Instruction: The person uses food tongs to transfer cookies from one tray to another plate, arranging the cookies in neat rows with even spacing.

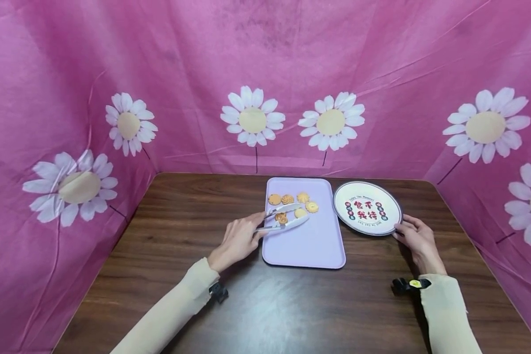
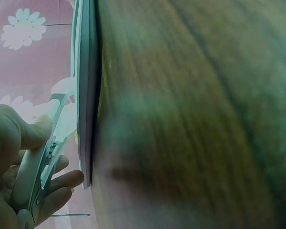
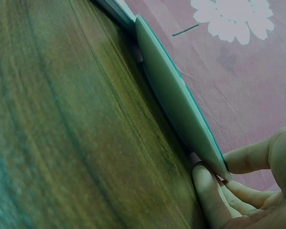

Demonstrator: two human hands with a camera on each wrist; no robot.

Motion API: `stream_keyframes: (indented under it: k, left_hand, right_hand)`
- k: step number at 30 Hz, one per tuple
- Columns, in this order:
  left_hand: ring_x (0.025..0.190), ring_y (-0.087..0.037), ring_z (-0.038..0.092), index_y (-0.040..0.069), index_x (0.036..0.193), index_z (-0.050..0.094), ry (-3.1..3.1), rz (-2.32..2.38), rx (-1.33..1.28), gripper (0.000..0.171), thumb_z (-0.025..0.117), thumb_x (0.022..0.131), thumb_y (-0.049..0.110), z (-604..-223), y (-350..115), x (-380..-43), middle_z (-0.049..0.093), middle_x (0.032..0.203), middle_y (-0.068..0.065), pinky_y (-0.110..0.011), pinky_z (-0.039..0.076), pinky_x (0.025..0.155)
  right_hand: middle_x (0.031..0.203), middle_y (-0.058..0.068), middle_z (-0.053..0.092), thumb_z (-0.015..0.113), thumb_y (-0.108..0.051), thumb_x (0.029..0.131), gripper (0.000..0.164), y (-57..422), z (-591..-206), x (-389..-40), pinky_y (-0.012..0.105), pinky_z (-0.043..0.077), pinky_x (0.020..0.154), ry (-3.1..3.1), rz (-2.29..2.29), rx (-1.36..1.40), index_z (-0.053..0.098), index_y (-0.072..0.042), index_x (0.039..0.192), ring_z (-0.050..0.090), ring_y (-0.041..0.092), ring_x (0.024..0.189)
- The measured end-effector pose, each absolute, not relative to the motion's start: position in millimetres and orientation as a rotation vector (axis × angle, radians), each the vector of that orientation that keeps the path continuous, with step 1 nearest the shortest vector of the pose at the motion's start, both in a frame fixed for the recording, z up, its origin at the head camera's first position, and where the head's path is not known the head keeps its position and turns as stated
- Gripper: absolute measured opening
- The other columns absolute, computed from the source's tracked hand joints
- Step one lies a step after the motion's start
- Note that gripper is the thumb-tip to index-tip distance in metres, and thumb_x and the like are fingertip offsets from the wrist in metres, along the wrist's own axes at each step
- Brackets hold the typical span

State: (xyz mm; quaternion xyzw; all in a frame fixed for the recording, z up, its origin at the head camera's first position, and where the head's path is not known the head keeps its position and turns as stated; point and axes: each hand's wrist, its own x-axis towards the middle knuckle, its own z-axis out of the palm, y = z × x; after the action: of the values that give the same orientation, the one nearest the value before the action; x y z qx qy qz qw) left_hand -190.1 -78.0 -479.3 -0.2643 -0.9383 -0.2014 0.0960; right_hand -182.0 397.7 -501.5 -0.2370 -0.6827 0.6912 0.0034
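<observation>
My left hand [image 1: 238,240] grips a pair of white-tipped tongs [image 1: 295,223] from the left side of a lilac tray [image 1: 304,250]. The tongs' two arms stand apart over the tray, with a pretzel-shaped cookie [image 1: 281,218] and a pale round cookie [image 1: 300,213] between them in the head view. Metal tong handles [image 2: 34,167] lie between thumb and fingers in the left wrist view. On the right, my right hand [image 1: 418,241] pinches the near right rim of a white plate [image 1: 368,228] with red lettering. The plate's underside [image 3: 174,90] shows in the right wrist view.
Several more cookies lie on the tray's far half, among them a brown round cookie [image 1: 274,199] and a flower-shaped cookie [image 1: 311,207]. Tray and plate sit side by side on a dark wooden table [image 1: 265,305]. A pink daisy-print cloth [image 1: 292,59] hangs behind and at both sides.
</observation>
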Motion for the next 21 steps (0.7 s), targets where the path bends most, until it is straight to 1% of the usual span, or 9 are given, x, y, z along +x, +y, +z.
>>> stream_keyframes:
  k: [6,10,14,18,21]
  left_hand:
    - [0.119,-0.03,0.072,0.008,0.144,0.062,-2.779,-0.618,-0.765,0.051,0.071,0.099,0.03,-480.4,-76.4,-190.3,0.066,0.145,-0.007,-0.051,0.06,0.084]
    - [0.12,-0.03,0.071,0.009,0.144,0.062,-2.761,-0.624,-0.783,0.051,0.072,0.099,0.03,-479.7,-75.3,-190.7,0.067,0.144,-0.006,-0.051,0.06,0.085]
    - [0.117,-0.03,0.073,0.009,0.144,0.061,-2.728,-0.611,-0.812,0.051,0.072,0.098,0.03,-478.1,-73.1,-190.8,0.067,0.144,-0.006,-0.049,0.061,0.084]
    - [0.114,-0.032,0.074,0.008,0.144,0.061,-2.701,-0.619,-0.827,0.052,0.072,0.098,0.029,-477.7,-70.7,-191.9,0.067,0.144,-0.008,-0.049,0.061,0.083]
    - [0.114,-0.034,0.073,0.007,0.145,0.06,-2.697,-0.634,-0.842,0.053,0.072,0.098,0.028,-477.8,-68.9,-193.0,0.066,0.145,-0.009,-0.049,0.061,0.082]
  right_hand:
    - [0.081,-0.029,0.064,0.056,-0.003,0.103,0.07,398.1,-500.7,-182.4,0.014,0.058,0.072,-2.144,2.165,-0.751,0.02,0.005,0.163,0.063,-0.009,0.078]
    - [0.08,-0.027,0.065,0.056,-0.002,0.103,0.065,397.9,-500.6,-183.2,0.014,0.058,0.071,-2.122,2.174,-0.764,0.026,0.003,0.16,0.063,-0.009,0.078]
    - [0.08,-0.026,0.065,0.056,0.0,0.102,0.058,397.5,-500.8,-183.1,0.014,0.058,0.071,-2.103,2.187,-0.755,0.033,0.001,0.155,0.063,-0.009,0.078]
    - [0.081,-0.026,0.065,0.057,0.0,0.102,0.056,396.9,-500.9,-182.7,0.014,0.058,0.071,-2.118,2.184,-0.731,0.033,0.003,0.152,0.063,-0.009,0.078]
    - [0.082,-0.026,0.064,0.056,0.0,0.102,0.059,396.9,-500.7,-183.3,0.013,0.057,0.072,-2.138,2.167,-0.73,0.03,0.005,0.154,0.063,-0.01,0.079]
